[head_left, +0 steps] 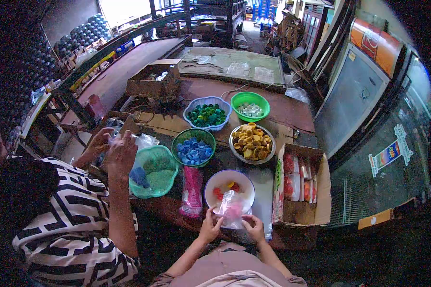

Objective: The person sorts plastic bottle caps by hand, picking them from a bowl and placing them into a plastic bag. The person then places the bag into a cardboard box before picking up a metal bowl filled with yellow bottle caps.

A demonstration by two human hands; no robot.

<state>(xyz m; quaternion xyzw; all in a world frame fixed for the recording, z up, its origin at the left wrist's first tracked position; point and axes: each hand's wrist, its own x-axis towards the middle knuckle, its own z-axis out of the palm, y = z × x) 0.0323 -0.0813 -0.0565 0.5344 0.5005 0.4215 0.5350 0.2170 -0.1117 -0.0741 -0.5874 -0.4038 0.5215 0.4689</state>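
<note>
My left hand [209, 226] pinches the left side of a clear plastic bag [232, 209] with something pink inside it. On the bag's right side, the fingers of my right hand [254, 228] are closed too. The bag lies over the near part of a white bowl [208, 184], which holds red pieces and a yellow one, perhaps bottle caps. Left of the bowl is a long pink bundle [192, 191] in clear plastic. To the right stands a cardboard box [299, 219] with packed bags of red and white contents.
Behind the white bowl stand a basket of blue caps [194, 150], a basket of green caps [206, 115], a bowl of yellow caps [252, 142] and a green basin [250, 106] of pale pieces. At left, a co-worker's hands [119, 150] are above a light green basin [153, 191].
</note>
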